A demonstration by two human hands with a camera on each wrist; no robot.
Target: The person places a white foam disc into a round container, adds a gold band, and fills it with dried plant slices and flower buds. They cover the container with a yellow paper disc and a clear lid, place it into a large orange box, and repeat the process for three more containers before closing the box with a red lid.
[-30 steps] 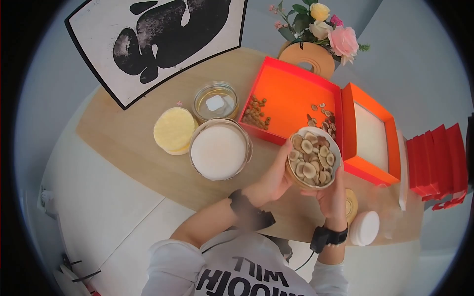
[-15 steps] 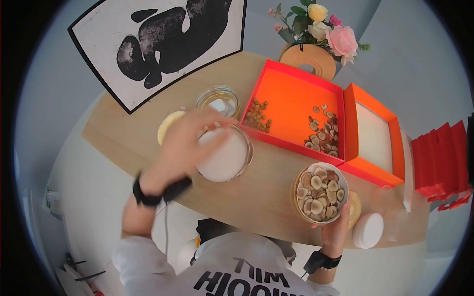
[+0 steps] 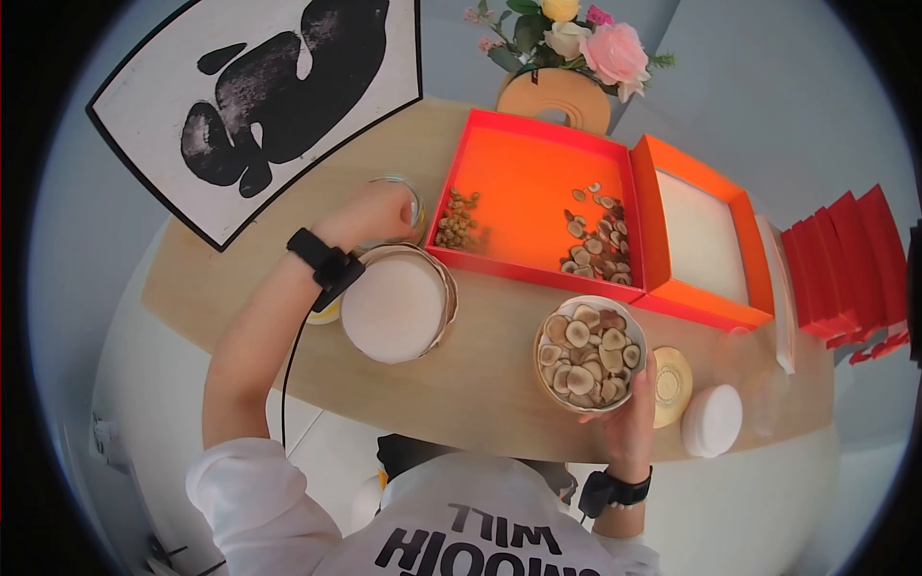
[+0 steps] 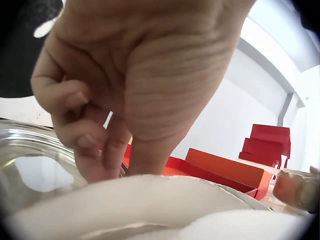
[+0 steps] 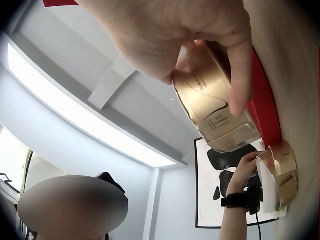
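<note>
My right hand (image 3: 629, 418) holds a round gold cardboard tub (image 5: 205, 100) of brown-rimmed dried slices (image 3: 591, 350) near the table's front. In the right wrist view its thumb and fingers wrap the tub's side. My left hand (image 3: 373, 216) is at the glass dish (image 4: 30, 132), beyond a second tub (image 3: 451, 312) with a white round top (image 3: 396, 305). Its fingers are curled in the left wrist view, the fingertips low behind the tub's pale rim. That rim hides the thumb tip, and I cannot tell whether the hand pinches anything.
An open red box (image 3: 528, 269) with orange lining holds small brown pieces (image 3: 457, 223) and a pile of slices (image 3: 600, 245). Right of it lie an orange lid (image 3: 706, 240), a gold disc (image 3: 670, 386), a white round stack (image 3: 713, 420) and red bags (image 3: 845, 264). Flowers (image 3: 610, 53) stand behind.
Both hands held the slice tub by the box; the left then let go and swept left over the white-topped tub to the glass dish. The right drew the tub back. More slices lie in the box.
</note>
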